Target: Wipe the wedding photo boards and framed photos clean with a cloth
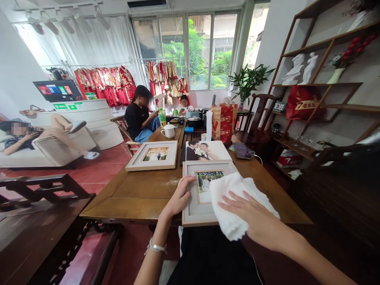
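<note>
Cloth point(221, 190), white, soft and fluffy, lies bunched over the right part of a pale wooden picture frame point(192, 213), spilling past its right and near edges. In the head view, the right hand point(245, 208) rests palm down on the cloth, laid flat with fingers spread, pointing to the frame's far left. The left hand point(180, 194) lies on the frame's left border, fingers loosely extended toward the small rectangular inset photo point(202, 190); whether it grips the edge I cannot tell. The frame is face up at the near edge of the brown wooden worktop point(133, 204), its top pointing away from the person; the cloth hides too much to tell its long axis.

Just beyond the frame is a borderless portrait print point(219, 152); to its far left lies a second pale wooden frame point(130, 163), longer from side to side. Farther beyond stand a white lidded teapot point(169, 131) and a red-and-tan paper bag point(225, 122). Left of the frame, past the worktop, a person in a black top point(138, 116) sits above red floor tiles point(113, 156). Far behind, red-and-gold garments point(103, 83) hang. Right of the frame rises a tiered brown shelf point(353, 84) with white statuettes point(295, 70).
</note>
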A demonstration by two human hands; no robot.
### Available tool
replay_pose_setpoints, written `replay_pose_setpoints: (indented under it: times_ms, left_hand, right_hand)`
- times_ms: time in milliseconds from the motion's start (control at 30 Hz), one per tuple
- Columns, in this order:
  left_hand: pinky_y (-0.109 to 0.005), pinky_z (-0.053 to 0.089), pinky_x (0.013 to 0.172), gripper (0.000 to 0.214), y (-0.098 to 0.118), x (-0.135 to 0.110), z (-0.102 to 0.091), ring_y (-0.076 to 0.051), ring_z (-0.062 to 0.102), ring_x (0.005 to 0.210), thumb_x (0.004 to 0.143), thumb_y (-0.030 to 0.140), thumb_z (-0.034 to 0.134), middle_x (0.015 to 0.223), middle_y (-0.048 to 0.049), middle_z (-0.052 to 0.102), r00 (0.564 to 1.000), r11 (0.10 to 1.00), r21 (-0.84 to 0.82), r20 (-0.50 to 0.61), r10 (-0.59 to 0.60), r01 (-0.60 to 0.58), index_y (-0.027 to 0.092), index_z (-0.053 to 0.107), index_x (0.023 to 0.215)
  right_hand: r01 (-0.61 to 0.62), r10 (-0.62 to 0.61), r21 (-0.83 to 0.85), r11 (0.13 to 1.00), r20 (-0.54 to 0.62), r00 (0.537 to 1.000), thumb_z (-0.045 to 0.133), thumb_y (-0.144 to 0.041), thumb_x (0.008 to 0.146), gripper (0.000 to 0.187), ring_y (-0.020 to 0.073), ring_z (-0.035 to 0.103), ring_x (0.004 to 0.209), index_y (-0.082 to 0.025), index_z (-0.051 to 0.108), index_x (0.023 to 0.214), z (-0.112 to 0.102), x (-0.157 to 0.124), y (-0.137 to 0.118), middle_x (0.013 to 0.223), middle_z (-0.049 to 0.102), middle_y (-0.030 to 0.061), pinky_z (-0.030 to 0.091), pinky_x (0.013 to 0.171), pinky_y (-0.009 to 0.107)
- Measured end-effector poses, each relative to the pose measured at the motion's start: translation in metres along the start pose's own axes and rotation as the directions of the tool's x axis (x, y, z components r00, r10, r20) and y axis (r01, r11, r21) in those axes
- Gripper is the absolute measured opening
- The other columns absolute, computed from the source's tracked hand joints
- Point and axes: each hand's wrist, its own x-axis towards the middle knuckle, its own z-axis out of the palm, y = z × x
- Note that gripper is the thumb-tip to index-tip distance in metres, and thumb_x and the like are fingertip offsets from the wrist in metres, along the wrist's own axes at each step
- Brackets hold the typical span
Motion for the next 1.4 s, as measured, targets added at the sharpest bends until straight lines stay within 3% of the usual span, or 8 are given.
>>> replay_pose_setpoints:
  times_ms: [167, 433, 567, 700, 833, 1067, 1200, 1400]
  left_hand:
    - [-0.045, 0.018, 0.114, 0.059, 0.0, 0.0, 0.0, -0.02, 0.028, 0.131, 0.069, 0.001, 0.034, 0.132, -0.0065, 0.044, 1.0, 1.0, 0.012, -0.001, 0.009, -0.009, 0.022, 0.046, 0.123]
    - [-0.046, 0.016, 0.114, 0.058, -0.001, 0.0, -0.001, -0.021, 0.028, 0.132, 0.07, 0.002, 0.035, 0.133, -0.0066, 0.043, 1.0, 1.0, 0.017, 0.006, 0.014, -0.014, 0.021, 0.045, 0.124]
    - [-0.046, 0.017, 0.114, 0.058, -0.002, 0.0, -0.001, -0.022, 0.028, 0.132, 0.07, 0.003, 0.036, 0.134, -0.0063, 0.043, 1.0, 1.0, 0.009, 0.004, 0.011, -0.011, 0.022, 0.045, 0.124]
    - [-0.046, 0.016, 0.114, 0.057, -0.001, 0.0, -0.001, -0.022, 0.029, 0.131, 0.07, 0.003, 0.036, 0.132, -0.0063, 0.044, 1.0, 1.0, 0.006, 0.001, 0.02, -0.02, 0.022, 0.046, 0.124]
    - [-0.046, 0.017, 0.113, 0.057, -0.001, 0.0, -0.001, -0.022, 0.029, 0.131, 0.07, 0.003, 0.036, 0.132, -0.0064, 0.044, 1.0, 1.0, 0.007, 0.0, 0.022, -0.022, 0.022, 0.045, 0.124]
    - [-0.044, 0.018, 0.114, 0.059, -0.001, 0.0, 0.0, -0.021, 0.029, 0.131, 0.069, 0.002, 0.035, 0.131, -0.0068, 0.044, 1.0, 1.0, 0.002, -0.003, 0.023, -0.023, 0.02, 0.045, 0.124]
    - [-0.044, 0.018, 0.114, 0.059, -0.001, 0.0, -0.001, -0.021, 0.028, 0.131, 0.069, 0.001, 0.034, 0.132, -0.0062, 0.044, 1.0, 1.0, 0.001, 0.0, 0.02, -0.02, 0.021, 0.045, 0.124]
    - [-0.044, 0.016, 0.114, 0.058, 0.0, 0.0, -0.001, -0.022, 0.027, 0.132, 0.07, 0.002, 0.035, 0.133, -0.0067, 0.044, 1.0, 1.0, 0.005, 0.005, 0.017, -0.017, 0.021, 0.045, 0.124]
  right_hand:
    - [-0.187, 0.183, -0.078, 0.979, -0.055, 0.982, 0.037, 0.0, 0.055, 0.084, 0.0227, 0.03, 0.133, -0.031, 0.046, 0.132, -0.005, -0.016, 0.032, 0.14, 0.043, -0.0038, 0.025, 0.108, 0.053]
    - [-0.388, 0.35, -0.165, 0.907, -0.218, 0.911, 0.038, -0.001, 0.069, 0.072, 0.0284, 0.025, 0.135, -0.018, 0.038, 0.139, -0.005, 0.079, 0.054, 0.143, 0.039, 0.0075, 0.021, 0.106, 0.055]
    - [-0.361, 0.326, -0.131, 0.923, -0.227, 0.918, 0.039, 0.001, 0.067, 0.072, 0.03, 0.021, 0.136, -0.013, 0.037, 0.138, -0.001, 0.11, 0.048, 0.145, 0.034, 0.0129, 0.017, 0.106, 0.058]
    - [-0.202, 0.191, -0.088, 0.975, -0.122, 0.974, 0.039, 0.002, 0.06, 0.081, 0.0239, 0.02, 0.137, -0.018, 0.039, 0.138, 0.001, 0.098, 0.02, 0.146, 0.035, 0.007, 0.016, 0.109, 0.052]
    - [-0.066, 0.064, 0.035, 0.997, 0.033, 0.997, 0.037, 0.002, 0.055, 0.084, 0.0253, 0.023, 0.136, -0.02, 0.042, 0.136, -0.006, 0.049, -0.008, 0.144, 0.038, 0.0064, 0.022, 0.107, 0.054]
    - [-0.116, 0.115, 0.022, 0.993, 0.071, 0.991, 0.037, 0.001, 0.054, 0.087, 0.0261, 0.034, 0.13, -0.031, 0.045, 0.134, -0.009, -0.027, 0.001, 0.137, 0.046, -0.0022, 0.027, 0.107, 0.053]
    - [-0.267, 0.267, -0.036, 0.963, -0.018, 0.964, 0.037, -0.001, 0.056, 0.083, 0.0276, 0.035, 0.13, -0.031, 0.047, 0.132, -0.006, -0.016, 0.027, 0.136, 0.047, -0.0024, 0.022, 0.106, 0.06]
    - [-0.282, 0.278, -0.014, 0.959, -0.128, 0.952, 0.035, -0.001, 0.061, 0.081, 0.0245, 0.021, 0.137, -0.023, 0.036, 0.139, -0.004, 0.054, 0.066, 0.146, 0.034, 0.0033, 0.019, 0.105, 0.061]
